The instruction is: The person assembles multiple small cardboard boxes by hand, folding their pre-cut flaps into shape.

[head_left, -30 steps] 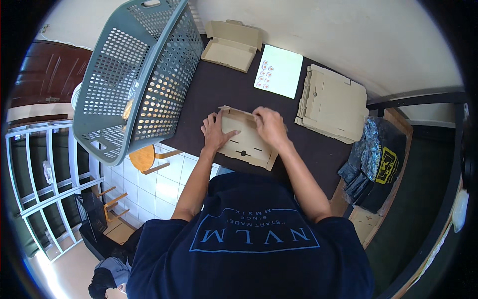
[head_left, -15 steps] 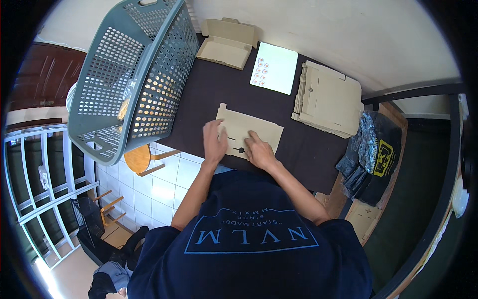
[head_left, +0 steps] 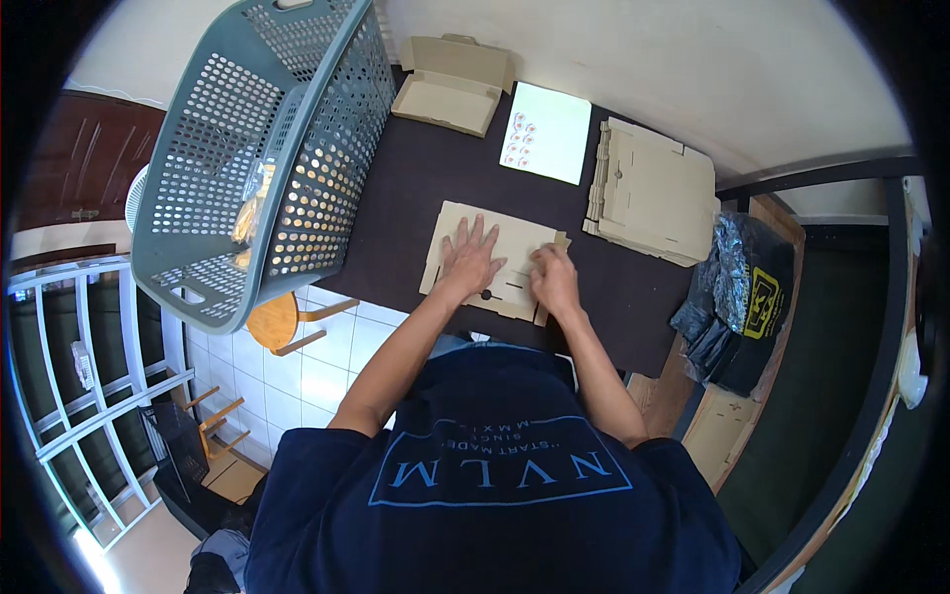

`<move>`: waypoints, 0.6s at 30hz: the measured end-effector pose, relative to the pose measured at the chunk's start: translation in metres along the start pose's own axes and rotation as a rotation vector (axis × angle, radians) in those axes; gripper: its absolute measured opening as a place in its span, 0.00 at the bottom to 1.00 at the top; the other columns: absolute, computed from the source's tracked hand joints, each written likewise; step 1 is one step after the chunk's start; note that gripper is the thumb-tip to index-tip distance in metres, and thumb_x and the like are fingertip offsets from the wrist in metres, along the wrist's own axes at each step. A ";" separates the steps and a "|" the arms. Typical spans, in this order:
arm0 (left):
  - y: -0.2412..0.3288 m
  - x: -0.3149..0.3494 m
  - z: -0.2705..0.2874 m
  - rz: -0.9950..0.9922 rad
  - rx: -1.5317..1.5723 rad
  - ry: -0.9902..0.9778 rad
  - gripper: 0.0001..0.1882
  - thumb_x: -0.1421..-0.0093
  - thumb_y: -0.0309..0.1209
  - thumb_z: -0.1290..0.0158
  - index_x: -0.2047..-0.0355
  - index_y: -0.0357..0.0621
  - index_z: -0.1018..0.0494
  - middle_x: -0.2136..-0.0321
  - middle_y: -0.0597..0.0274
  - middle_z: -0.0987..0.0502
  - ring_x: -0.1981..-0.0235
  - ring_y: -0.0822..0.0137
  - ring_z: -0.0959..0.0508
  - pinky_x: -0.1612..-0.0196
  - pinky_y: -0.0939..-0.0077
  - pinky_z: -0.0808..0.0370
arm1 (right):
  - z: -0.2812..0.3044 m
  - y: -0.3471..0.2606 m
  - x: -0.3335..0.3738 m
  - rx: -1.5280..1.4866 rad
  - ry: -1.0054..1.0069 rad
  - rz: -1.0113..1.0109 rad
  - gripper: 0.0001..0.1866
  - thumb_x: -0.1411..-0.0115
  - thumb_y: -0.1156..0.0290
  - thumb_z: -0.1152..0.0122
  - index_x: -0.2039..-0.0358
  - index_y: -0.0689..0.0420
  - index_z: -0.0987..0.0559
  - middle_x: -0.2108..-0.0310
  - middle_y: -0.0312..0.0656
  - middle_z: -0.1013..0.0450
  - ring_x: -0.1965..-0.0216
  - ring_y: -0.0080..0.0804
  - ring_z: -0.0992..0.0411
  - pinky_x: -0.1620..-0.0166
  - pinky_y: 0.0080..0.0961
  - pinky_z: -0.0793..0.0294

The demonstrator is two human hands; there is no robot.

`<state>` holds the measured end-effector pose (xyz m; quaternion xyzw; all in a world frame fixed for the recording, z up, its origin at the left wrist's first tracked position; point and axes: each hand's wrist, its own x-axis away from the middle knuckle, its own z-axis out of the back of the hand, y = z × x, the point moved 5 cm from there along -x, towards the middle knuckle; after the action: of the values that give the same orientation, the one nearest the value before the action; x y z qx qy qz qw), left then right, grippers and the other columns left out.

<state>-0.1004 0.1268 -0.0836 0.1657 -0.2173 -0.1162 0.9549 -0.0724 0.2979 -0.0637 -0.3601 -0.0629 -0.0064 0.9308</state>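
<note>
A flat brown cardboard box blank (head_left: 517,234) lies on the dark-covered table (head_left: 396,218) in front of me. My left hand (head_left: 469,261) rests on its left half, palm down with the fingers spread. At the right edge, my right hand (head_left: 555,280) has its fingers curled against a narrow side flap (head_left: 561,241) that stands partly up. The fingertips are partly hidden there. A dark round mark and slots show near the blank's front edge.
A large grey-green perforated basket (head_left: 317,188) stands at the left with packets inside. Behind are an open cardboard box (head_left: 447,99) and a white sheet with small red prints (head_left: 554,134). Stacked flat box blanks (head_left: 653,188) lie right, beside dark plastic bags (head_left: 732,307).
My left hand has moved right and flattened onto the cardboard. My right hand has shifted right to the edge flap. The blank has turned or shifted slightly, and its right flap is now bent up.
</note>
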 end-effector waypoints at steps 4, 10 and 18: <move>0.004 0.008 0.012 -0.049 0.054 -0.077 0.42 0.46 0.51 0.42 0.35 0.54 0.44 0.32 0.48 0.54 0.31 0.45 0.57 0.36 0.32 0.58 | 0.029 0.000 0.001 -0.121 0.278 -0.078 0.09 0.51 0.84 0.46 0.69 0.62 0.24 0.66 0.49 0.29 0.64 0.51 0.29 0.59 0.37 0.28; 0.004 0.002 0.001 -0.317 -0.050 -0.047 0.48 0.53 0.41 0.34 0.34 0.66 0.46 0.31 0.47 0.57 0.30 0.45 0.60 0.37 0.27 0.60 | 0.035 0.028 -0.001 -0.206 0.455 -0.180 0.08 0.50 0.84 0.49 0.69 0.62 0.26 0.73 0.44 0.29 0.71 0.37 0.28 0.64 0.31 0.28; 0.012 -0.012 0.022 -0.325 -0.114 -0.104 0.39 0.50 0.29 0.42 0.37 0.61 0.40 0.33 0.50 0.50 0.31 0.47 0.53 0.38 0.27 0.55 | 0.030 0.050 0.027 -0.547 0.456 -0.547 0.04 0.43 0.80 0.46 0.67 0.60 0.25 0.74 0.38 0.27 0.75 0.24 0.26 0.73 0.23 0.26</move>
<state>-0.1192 0.1361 -0.0650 0.1380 -0.2297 -0.2898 0.9188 -0.0464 0.3554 -0.0721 -0.5525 0.0549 -0.3477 0.7556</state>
